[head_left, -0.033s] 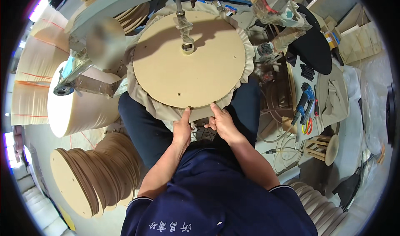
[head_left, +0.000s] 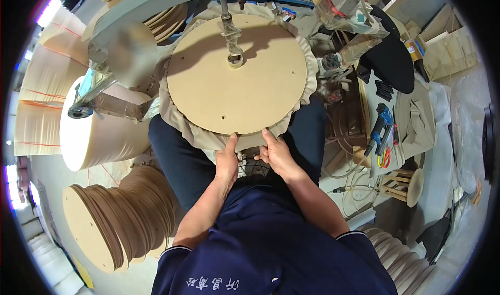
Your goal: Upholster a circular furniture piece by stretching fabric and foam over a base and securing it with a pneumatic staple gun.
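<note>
A round tan board (head_left: 245,94) lies in front of me, its face pierced by a few small holes. Gathered beige fabric (head_left: 200,137) runs in ruffles around its rim. At the near edge my left hand (head_left: 226,162) is closed on the fabric, a thumb pressed at the board's rim. My right hand (head_left: 278,155) grips the same edge a little to the right, thumb on the rim and other fingers curled below. What the undersides of the fingers touch is partly hidden. A plastic-wrapped metal rod (head_left: 230,34) comes down onto the board near its middle.
A grey curved machine frame (head_left: 172,5) arches over the far side, with wrapped arms at left and right. Stacked round boards (head_left: 120,222) lie at lower left beside a large white roll (head_left: 78,133). On the right table are a blue tool (head_left: 383,120) and scissors (head_left: 384,158).
</note>
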`<state>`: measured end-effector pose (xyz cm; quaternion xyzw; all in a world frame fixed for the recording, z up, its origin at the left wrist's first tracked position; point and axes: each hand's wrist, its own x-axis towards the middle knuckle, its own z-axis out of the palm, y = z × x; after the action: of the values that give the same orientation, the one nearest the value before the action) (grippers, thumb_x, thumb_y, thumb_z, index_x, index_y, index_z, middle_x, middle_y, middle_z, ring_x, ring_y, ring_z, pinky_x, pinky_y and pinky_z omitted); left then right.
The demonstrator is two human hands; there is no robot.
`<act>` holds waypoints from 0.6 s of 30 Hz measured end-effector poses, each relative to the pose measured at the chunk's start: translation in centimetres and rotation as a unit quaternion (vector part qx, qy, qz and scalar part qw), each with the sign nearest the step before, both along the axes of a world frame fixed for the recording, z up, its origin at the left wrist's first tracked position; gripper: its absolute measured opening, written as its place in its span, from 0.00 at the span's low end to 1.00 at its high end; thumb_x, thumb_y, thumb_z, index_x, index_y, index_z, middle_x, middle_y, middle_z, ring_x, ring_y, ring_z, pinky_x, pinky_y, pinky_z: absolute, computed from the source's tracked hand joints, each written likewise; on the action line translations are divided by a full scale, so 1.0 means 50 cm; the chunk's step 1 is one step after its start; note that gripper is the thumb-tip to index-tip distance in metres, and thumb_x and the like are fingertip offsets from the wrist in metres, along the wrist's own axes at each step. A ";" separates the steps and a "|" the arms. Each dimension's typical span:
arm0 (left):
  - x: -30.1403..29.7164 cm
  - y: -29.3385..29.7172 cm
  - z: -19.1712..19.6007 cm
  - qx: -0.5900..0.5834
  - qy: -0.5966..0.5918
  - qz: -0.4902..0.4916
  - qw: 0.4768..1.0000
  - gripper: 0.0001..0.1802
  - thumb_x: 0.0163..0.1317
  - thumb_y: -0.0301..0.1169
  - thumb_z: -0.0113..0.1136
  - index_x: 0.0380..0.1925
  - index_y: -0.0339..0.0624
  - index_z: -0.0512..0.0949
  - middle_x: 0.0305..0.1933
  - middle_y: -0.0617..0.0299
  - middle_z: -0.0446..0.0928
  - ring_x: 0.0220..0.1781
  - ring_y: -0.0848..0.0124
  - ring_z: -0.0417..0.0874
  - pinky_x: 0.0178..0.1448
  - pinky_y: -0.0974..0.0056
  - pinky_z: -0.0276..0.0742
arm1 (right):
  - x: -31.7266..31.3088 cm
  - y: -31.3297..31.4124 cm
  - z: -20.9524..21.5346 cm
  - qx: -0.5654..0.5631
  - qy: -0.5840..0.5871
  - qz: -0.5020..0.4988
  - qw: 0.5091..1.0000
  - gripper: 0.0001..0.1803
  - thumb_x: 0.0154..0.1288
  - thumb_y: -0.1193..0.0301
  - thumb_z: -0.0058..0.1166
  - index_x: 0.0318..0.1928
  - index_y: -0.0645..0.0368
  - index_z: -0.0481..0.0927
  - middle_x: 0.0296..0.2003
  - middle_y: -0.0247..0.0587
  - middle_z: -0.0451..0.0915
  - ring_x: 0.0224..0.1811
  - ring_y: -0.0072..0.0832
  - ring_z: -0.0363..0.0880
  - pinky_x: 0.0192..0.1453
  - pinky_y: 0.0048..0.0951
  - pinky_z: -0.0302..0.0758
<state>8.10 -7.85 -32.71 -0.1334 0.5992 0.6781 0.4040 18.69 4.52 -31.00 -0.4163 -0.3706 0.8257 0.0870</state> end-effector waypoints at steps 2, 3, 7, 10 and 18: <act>-0.007 -0.007 0.016 0.019 0.005 0.026 0.999 0.22 0.73 0.41 0.61 0.38 0.26 0.81 0.36 0.54 0.83 0.32 0.70 0.81 0.38 0.64 0.77 | -0.008 -0.022 0.017 0.022 -0.006 0.016 1.000 0.22 0.80 0.50 0.48 0.38 0.57 0.73 0.15 0.26 0.61 0.13 0.20 0.60 0.36 0.36 0.81; -0.015 -0.025 0.015 0.050 -0.005 0.023 0.998 0.20 0.73 0.40 0.60 0.43 0.27 0.80 0.39 0.54 0.84 0.37 0.67 0.83 0.44 0.62 0.79 | -0.007 -0.040 0.014 0.026 -0.003 0.020 0.999 0.25 0.80 0.50 0.45 0.30 0.56 0.72 0.14 0.28 0.62 0.12 0.22 0.61 0.35 0.35 0.81; -0.041 -0.051 0.039 0.094 0.008 0.058 0.994 0.17 0.73 0.36 0.60 0.44 0.28 0.81 0.40 0.53 0.85 0.39 0.64 0.87 0.46 0.61 0.82 | 0.004 -0.081 0.027 0.054 0.010 0.093 0.994 0.32 0.81 0.47 0.40 0.22 0.57 0.70 0.12 0.34 0.66 0.11 0.24 0.63 0.33 0.33 0.82; -0.058 -0.058 0.039 0.091 0.024 0.076 0.993 0.18 0.72 0.37 0.61 0.44 0.29 0.81 0.42 0.54 0.85 0.39 0.66 0.87 0.44 0.63 0.83 | -0.001 -0.069 0.026 0.042 -0.011 0.131 0.990 0.31 0.80 0.44 0.40 0.30 0.60 0.73 0.16 0.35 0.70 0.13 0.24 0.68 0.33 0.32 0.82; 0.000 0.020 0.076 0.031 -0.035 -0.046 0.998 0.32 0.71 0.45 0.63 0.62 0.26 0.73 0.60 0.56 0.79 0.58 0.66 0.81 0.59 0.60 0.79 | -0.016 0.038 0.013 -0.027 -0.121 0.024 0.992 0.32 0.75 0.42 0.49 0.52 0.62 0.77 0.27 0.38 0.78 0.16 0.25 0.73 0.35 0.37 0.84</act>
<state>8.11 -6.86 -28.91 -0.1167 0.5691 0.6721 0.4592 17.89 6.42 -30.35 -0.5061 -0.3660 0.7809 0.0105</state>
